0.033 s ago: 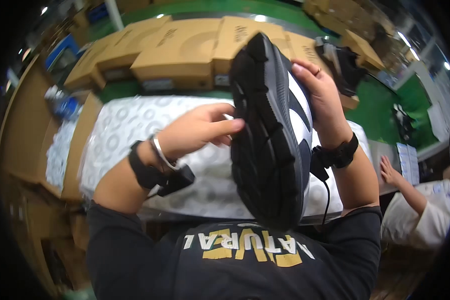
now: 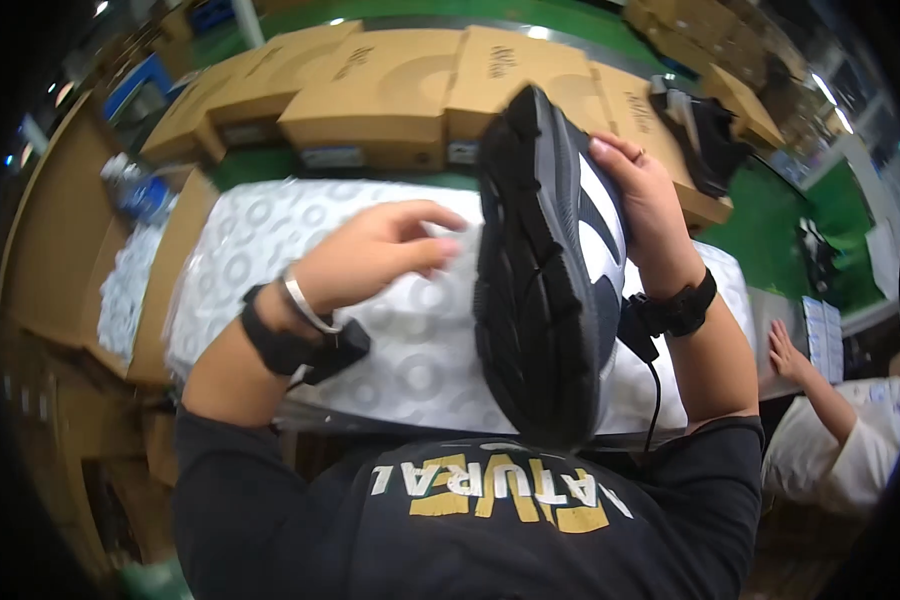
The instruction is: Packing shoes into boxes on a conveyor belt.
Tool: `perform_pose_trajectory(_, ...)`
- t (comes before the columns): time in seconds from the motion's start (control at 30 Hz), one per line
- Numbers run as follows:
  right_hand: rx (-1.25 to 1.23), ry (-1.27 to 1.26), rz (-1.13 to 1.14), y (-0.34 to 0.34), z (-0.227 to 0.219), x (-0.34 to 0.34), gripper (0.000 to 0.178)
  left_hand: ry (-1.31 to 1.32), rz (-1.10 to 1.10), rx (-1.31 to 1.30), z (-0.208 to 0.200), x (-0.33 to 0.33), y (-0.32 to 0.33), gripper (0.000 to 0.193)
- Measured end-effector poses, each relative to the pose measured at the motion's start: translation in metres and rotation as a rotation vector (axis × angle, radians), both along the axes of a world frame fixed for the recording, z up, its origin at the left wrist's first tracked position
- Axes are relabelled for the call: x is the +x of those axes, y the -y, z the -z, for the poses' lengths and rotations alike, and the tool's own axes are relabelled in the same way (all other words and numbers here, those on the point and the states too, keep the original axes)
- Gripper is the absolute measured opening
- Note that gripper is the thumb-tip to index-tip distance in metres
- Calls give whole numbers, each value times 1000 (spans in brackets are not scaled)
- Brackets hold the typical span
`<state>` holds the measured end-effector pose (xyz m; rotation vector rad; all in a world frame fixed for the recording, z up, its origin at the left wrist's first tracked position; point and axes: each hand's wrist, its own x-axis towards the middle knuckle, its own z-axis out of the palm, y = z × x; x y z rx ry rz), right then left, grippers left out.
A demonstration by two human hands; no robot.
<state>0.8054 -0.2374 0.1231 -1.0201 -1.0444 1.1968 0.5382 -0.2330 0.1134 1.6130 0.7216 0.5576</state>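
Observation:
A black sneaker (image 2: 535,270) with white side stripes is held up on its edge, its dark treaded sole turned left. My right hand (image 2: 645,205) grips it along the upper on the right side, thumb near the top; the rest of those fingers are hidden behind the shoe. Just left of the sole, my left hand (image 2: 390,250) hovers apart from it, thumb and forefinger spread, holding nothing. Under both hands lies a stack of white paper sheets (image 2: 255,235) printed with grey rings, under clear plastic.
Brown shoe boxes (image 2: 370,95) line the far side. To the left, an open carton (image 2: 60,240) holds crumpled paper and a water bottle (image 2: 140,190). Another dark shoe (image 2: 705,140) rests on a box at the far right. A co-worker's hand (image 2: 788,355) lies at the right.
My left hand has drawn away from the sole, leftward. The sneaker has shifted slightly right, still in my right hand.

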Motion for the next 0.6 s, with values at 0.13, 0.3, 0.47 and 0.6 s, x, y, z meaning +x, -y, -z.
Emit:
perform_pose_trajectory(0.13,-145,350,-11,-10,59,-9,49,-725,-795,699,23,-124,23,31)
perform_pose_trajectory(0.3,-234,371,-23,1,64,-16,51,-1568,-876,601,99,-192,78,47)
perform_pose_trajectory(0.47,-211,266,17,13,60,-18,44,-1465,-961,630,97,-175,81,48)
perform_pose_trajectory(0.6,-212,301,26,15,60,-13,44,-1384,-878,596,79,-157,82,46)
